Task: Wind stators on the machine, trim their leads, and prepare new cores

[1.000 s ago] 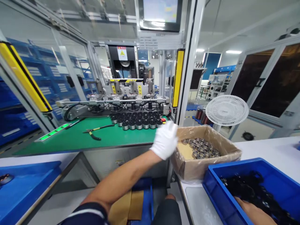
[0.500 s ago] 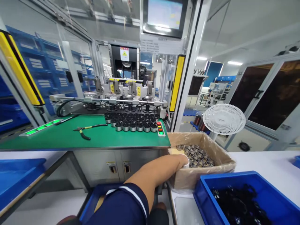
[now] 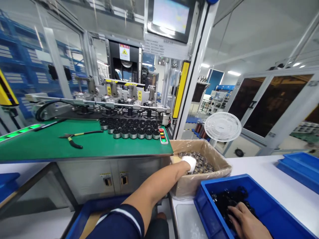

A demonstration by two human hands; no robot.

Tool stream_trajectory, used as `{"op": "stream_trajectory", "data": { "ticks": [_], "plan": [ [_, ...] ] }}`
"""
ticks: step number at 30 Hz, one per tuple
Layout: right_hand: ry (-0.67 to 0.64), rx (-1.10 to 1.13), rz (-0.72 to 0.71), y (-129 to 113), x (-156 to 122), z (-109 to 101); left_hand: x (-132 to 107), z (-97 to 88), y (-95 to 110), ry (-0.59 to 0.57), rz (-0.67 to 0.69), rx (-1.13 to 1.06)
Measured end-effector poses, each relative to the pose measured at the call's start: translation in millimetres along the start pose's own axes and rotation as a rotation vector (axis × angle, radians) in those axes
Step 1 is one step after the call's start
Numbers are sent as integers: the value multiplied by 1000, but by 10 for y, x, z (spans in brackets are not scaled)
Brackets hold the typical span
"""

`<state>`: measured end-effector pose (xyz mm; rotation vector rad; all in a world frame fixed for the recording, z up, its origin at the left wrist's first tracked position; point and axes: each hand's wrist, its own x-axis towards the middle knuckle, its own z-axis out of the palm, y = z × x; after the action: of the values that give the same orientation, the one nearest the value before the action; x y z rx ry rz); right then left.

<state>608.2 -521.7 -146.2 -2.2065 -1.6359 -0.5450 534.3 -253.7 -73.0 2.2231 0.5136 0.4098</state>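
Observation:
My left hand [image 3: 189,163], in a white glove or wrap, reaches into a cardboard box [image 3: 189,186] lined with clear plastic. Small metal-and-dark ring-like parts [image 3: 203,162] fill the box, and the fingers are hidden among them. My right hand [image 3: 245,220], bare, is down in a blue bin [image 3: 269,202]. Its fingers are curled and pressed onto one of the black plastic parts [image 3: 231,199] heaped there; the exact shape of that part is unclear.
On the green worktop [image 3: 92,146] stand rows of black-topped metal cylinders [image 3: 133,129], with cutting pliers [image 3: 74,137] to their left. Behind is a machine with several spindles [image 3: 129,103]. A button panel [image 3: 162,136], a white fan [image 3: 222,126] and blue trays [image 3: 299,169] are to the right.
My right hand has come into view inside the blue bin. My left hand has risen slightly in the box, showing more of the white covering. The view has turned right.

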Motion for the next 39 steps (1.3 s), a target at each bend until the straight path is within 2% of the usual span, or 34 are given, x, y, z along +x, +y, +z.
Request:
{"op": "stream_trajectory", "data": {
  "ticks": [2, 4, 10, 13, 16, 21, 24, 26, 30, 34, 39],
  "plan": [
    [203, -42, -40, -178, 97, -161, -65, -110, 84, 1, 53, -21],
    [330, -29, -69, -372, 156, -321, -260, -187, 138, 18, 125, -83],
    [430, 206, -139, -936, 116, -620, -1265, -182, 107, -9, 265, -403],
    [445, 284, -148, -1120, 24, -683, -1636, -104, 124, -98, 188, -716],
    [431, 357, -170, -1232, -37, -726, -1842, 28, 160, -218, 40, -832],
    [400, 369, -197, -1300, -43, -762, -2049, 345, 196, -346, 67, -1064],
    [393, 374, -196, -1289, -30, -772, -2099, 448, 193, -284, 70, -1009],
    [354, 398, -223, -1271, -24, -776, -2092, 448, 170, -224, 81, -916],
    [272, 329, -318, -1223, -28, -753, -2070, 384, 110, -204, 75, -892],
    [305, 219, -417, -1180, -37, -702, -2087, 355, 79, -244, 64, -902],
    [330, 201, -430, -1163, -34, -678, -2087, 366, 71, -254, 59, -936]
  ]
}}
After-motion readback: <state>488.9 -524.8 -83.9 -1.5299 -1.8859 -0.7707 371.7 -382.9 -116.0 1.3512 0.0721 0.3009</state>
